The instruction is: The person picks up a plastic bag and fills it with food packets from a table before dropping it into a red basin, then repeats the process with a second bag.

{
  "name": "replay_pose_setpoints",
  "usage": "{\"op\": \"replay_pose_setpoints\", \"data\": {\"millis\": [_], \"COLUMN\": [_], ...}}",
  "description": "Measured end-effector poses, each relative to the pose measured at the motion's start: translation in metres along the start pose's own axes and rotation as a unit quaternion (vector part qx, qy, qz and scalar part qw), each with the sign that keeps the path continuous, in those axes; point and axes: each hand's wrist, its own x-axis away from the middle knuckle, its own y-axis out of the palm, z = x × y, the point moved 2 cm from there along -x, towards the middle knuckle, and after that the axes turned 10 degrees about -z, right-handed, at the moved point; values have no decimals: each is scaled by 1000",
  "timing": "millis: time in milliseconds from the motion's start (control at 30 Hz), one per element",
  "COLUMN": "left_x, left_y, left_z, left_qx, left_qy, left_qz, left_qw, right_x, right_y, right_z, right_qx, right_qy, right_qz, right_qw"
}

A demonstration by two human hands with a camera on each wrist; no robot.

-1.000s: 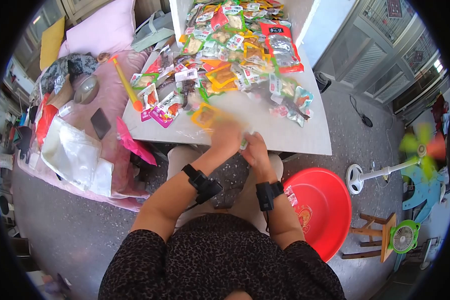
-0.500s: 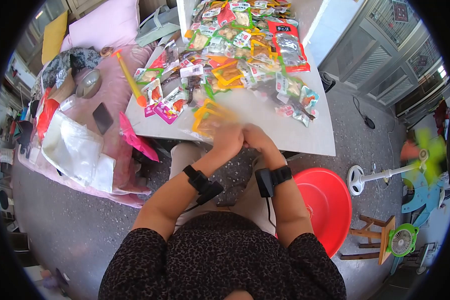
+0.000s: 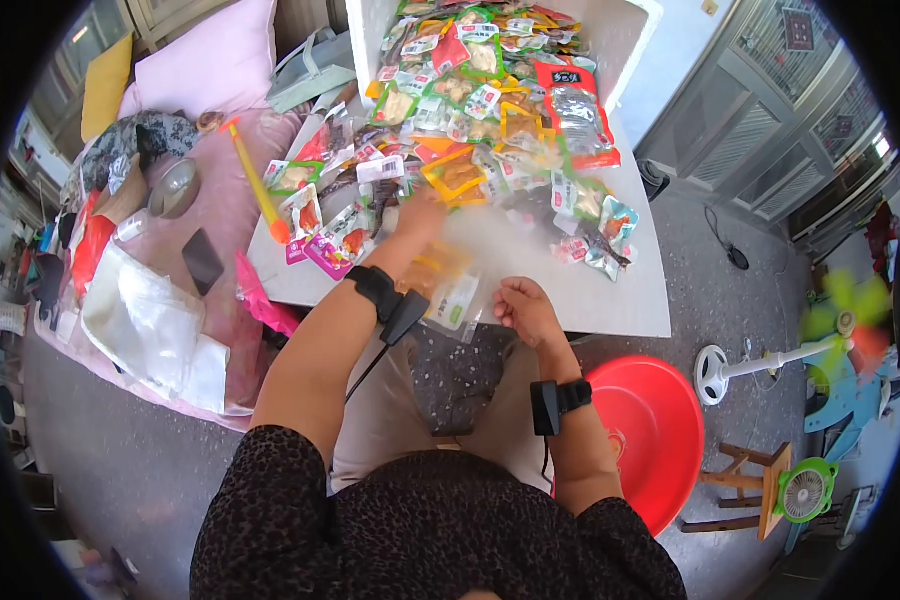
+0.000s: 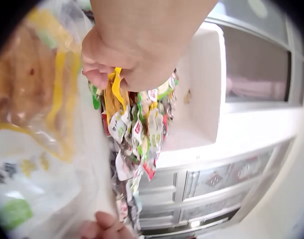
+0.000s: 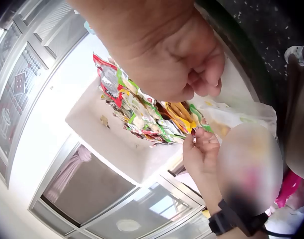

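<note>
My left hand, blurred in the head view, reaches over the table toward a heap of sealed food packets. In the left wrist view its bent fingers overlap a yellow-edged packet at the near side of the heap. Close to the table's front edge, my right hand hovers with fingers loosely bent and nothing in them. Between the hands lies a clear plastic bag with yellow-edged packets in it; it fills the left side of the left wrist view, where its printed label shows.
A white foam box lies on its side at the back with packets spilling out. Several loose packets lie at the table's right. A red basin stands on the floor, near a spinning fan. A yellow-handled tool lies left.
My hands were together at the table's front edge; now they are apart. The left has moved forward to the heap, and the bag with yellow-edged packets lies nearer me.
</note>
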Motion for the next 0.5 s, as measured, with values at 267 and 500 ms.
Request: {"op": "replay_pose_setpoints", "data": {"millis": [267,500], "left_x": [-26,-49], "left_y": [-8,-8], "left_z": [21,14], "left_qx": [246,337], "left_qy": [-130,-161], "left_qz": [-16,-20], "left_qw": [960,928], "right_x": [-1,0], "right_y": [-2,-2], "right_z": [4,2], "right_qx": [-36,-39], "right_qy": [-2,1], "right_qz": [-11,-4], "right_qw": [999,999]}}
